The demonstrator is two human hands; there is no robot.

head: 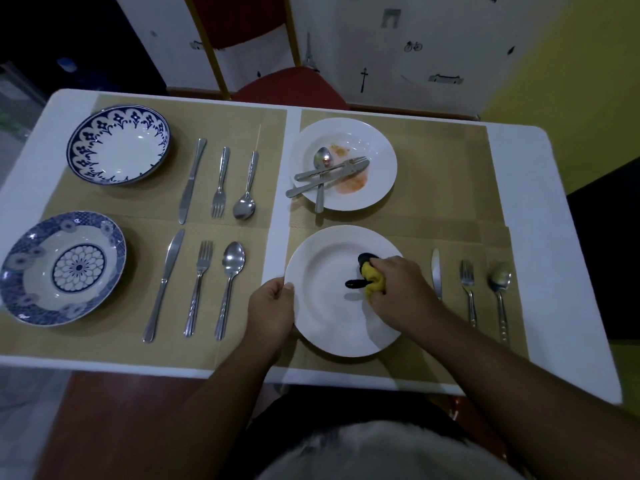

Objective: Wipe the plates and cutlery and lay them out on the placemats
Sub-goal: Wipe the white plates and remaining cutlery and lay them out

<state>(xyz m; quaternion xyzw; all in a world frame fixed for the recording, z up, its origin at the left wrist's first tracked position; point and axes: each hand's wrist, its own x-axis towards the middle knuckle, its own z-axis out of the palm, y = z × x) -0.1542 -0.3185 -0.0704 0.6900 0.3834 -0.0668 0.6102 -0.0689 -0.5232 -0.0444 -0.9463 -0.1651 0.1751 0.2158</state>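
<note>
White plate (332, 317), left hand (272, 311) fingers curled on rim, right hand (401, 289) fingers clenched round yellow cloth (375, 282)

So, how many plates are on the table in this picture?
4. A flower-rimmed plate far left, a blue patterned plate near left, a stained white plate with cutlery far right, and a plain white plate near right, under the yellow cloth. None appears hidden.
</note>
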